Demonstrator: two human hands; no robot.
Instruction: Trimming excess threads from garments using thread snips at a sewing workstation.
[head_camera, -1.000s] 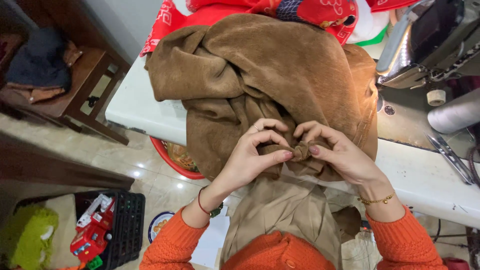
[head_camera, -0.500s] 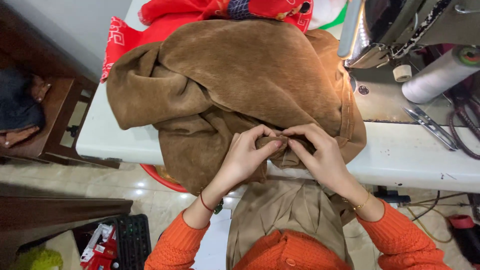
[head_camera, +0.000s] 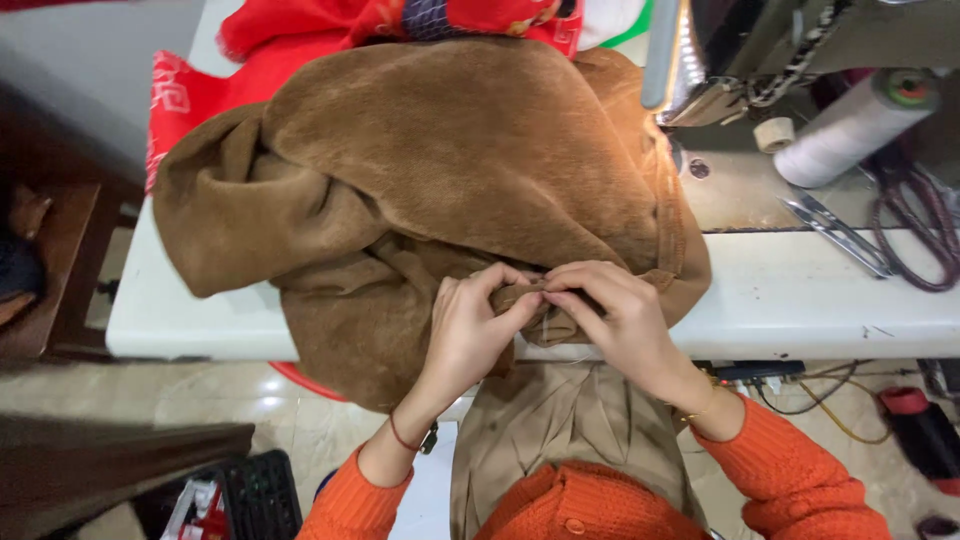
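Spread across most of the white bench (head_camera: 800, 300): a heavy brown fleece garment (head_camera: 450, 170), bunched in thick folds, one flap hanging over the left end and the lower part spilling off the front edge. Behind it, along the back edge, red cloth (head_camera: 300, 40). At the back right corner, the sewing machine (head_camera: 760, 50), with a white thread cone (head_camera: 850, 130) lying beside it and metal scissors (head_camera: 835, 232) nearer the front on the right. Below the front edge, draped toward the lap, tan lining fabric (head_camera: 570, 430).

At the front edge near the middle, both hands meeting on one small fold of the fleece (head_camera: 527, 297). Left hand (head_camera: 470, 335) clenched round the fold from below, thumb and forefinger pinching it. Right hand (head_camera: 610, 320) pinching the same fold from the other side, fingertips touching the left. Whatever small item sits inside the pinch: hidden, too small to tell.

Probably fine picking or turning at a seam. Best done with the bulk left resting on the bench so no weight drags on the fold; grip kept close to the working spot; fleece pile parted before pulling, to avoid tearing fibres; short, gentle tugs only.
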